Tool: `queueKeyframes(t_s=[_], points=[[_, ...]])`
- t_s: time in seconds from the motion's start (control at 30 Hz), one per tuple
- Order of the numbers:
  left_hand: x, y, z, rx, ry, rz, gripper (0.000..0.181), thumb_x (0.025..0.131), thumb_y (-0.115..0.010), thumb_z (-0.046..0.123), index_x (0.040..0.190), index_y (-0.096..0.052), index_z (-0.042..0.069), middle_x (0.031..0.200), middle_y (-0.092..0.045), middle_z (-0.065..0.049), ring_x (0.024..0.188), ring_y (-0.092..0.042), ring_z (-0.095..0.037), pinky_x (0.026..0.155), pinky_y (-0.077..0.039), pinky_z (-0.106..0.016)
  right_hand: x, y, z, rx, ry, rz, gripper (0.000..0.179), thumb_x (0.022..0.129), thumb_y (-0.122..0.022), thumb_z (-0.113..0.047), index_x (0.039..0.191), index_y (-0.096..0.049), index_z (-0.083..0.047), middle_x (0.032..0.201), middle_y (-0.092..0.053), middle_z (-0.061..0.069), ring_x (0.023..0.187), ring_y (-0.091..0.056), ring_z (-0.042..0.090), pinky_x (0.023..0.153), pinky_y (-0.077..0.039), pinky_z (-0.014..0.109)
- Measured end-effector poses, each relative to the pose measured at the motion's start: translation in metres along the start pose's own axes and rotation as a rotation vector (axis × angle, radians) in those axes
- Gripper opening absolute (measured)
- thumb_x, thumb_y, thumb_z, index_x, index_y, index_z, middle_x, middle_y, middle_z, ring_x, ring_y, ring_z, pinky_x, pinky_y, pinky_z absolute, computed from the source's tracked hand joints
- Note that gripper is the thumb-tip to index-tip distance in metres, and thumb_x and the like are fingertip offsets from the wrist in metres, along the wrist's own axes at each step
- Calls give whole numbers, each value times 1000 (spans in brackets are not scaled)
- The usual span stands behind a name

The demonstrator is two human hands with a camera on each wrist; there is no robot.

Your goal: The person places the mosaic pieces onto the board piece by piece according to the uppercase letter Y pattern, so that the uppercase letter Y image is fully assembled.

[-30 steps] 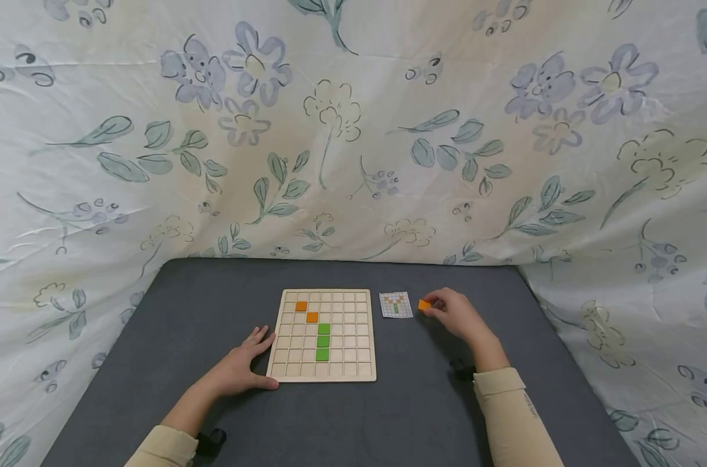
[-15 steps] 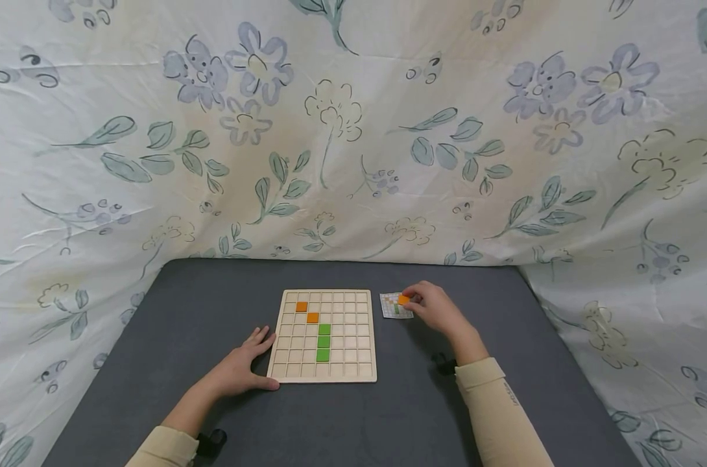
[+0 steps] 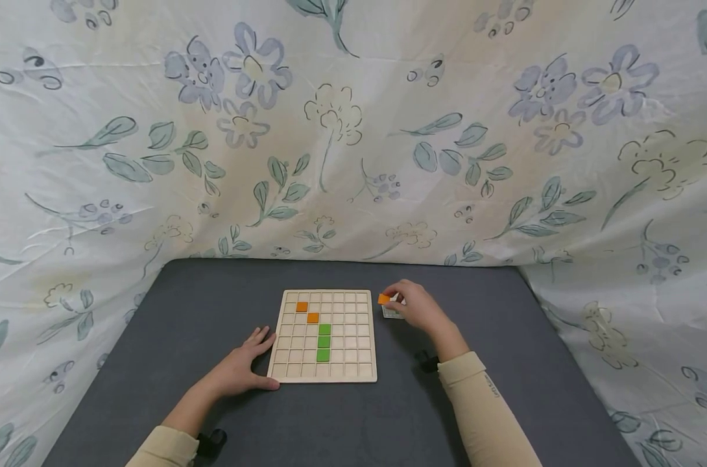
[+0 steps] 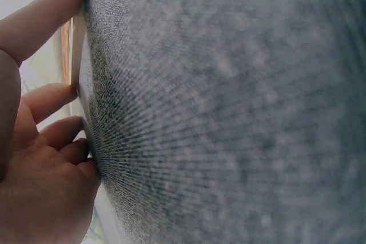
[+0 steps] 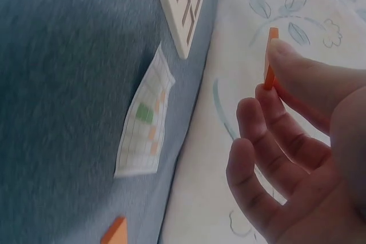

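My right hand (image 3: 416,306) pinches a thin orange square tile (image 3: 384,299) between thumb and fingertips, just right of the wooden grid board (image 3: 359,382). In the right wrist view the tile (image 5: 270,58) stands edge-on, raised above the table. My left hand (image 3: 242,368) lies with spread fingers against the board's left edge, its thumb at the near left corner; the left wrist view shows its fingertips (image 4: 66,92) at the board's side. Two orange tiles (image 3: 312,318) sit diagonally in the board's cells, and a column of green tiles (image 3: 323,342) runs below them.
A small paper pattern card (image 5: 143,124) with coloured squares lies right of the board, partly covered by my right hand in the head view. Another orange piece (image 5: 116,231) is on the dark table (image 3: 330,421) beyond the card. Floral cloth (image 3: 353,162) hangs behind and at the sides.
My right hand has carried the orange tile leftward, from right of the card to across it and near the board's right edge. The left hand has stayed at the board.
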State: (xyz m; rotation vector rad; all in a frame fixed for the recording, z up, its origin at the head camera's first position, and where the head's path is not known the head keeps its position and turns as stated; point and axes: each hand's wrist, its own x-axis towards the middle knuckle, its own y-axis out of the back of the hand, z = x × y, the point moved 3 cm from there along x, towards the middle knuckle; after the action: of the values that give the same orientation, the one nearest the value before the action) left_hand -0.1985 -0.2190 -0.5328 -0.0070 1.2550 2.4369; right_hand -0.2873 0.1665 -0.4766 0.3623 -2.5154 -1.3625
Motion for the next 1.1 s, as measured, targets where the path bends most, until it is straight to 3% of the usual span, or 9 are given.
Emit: queueKeyframes(t_s=[0.6,0.8,1.1], points=[[1,-2,-3,2,-12,8,112,71,-88,51,158,-34,8,168,-18,-17,155,-9,-43,113,-22,-73,20,-29,-24,34,18,-57,27,94,-73,-24,119,-73,-14,104,-63,0,84,-54,14,70,-47,32],[2,-1,-4,-2,-13,4,112,71,-88,51,158,-33,8,168,-18,-17,155,-8,-43,113,-22,-73,29,-42,-30,24,38,-87,28,95,-73,-25,120,-73,-14,109,-66,0,83,-55,13,69,-49,30],[2,0,-2,3,-4,1,112,71,-89,51,158,-33,8,168,-19,-18,155,-9,-43,113,-22,-73,41,-60,-38,49,50,-144,28,95,-73,-26,120,-74,-15,114,-67,2,91,-60,15,79,-53,34]])
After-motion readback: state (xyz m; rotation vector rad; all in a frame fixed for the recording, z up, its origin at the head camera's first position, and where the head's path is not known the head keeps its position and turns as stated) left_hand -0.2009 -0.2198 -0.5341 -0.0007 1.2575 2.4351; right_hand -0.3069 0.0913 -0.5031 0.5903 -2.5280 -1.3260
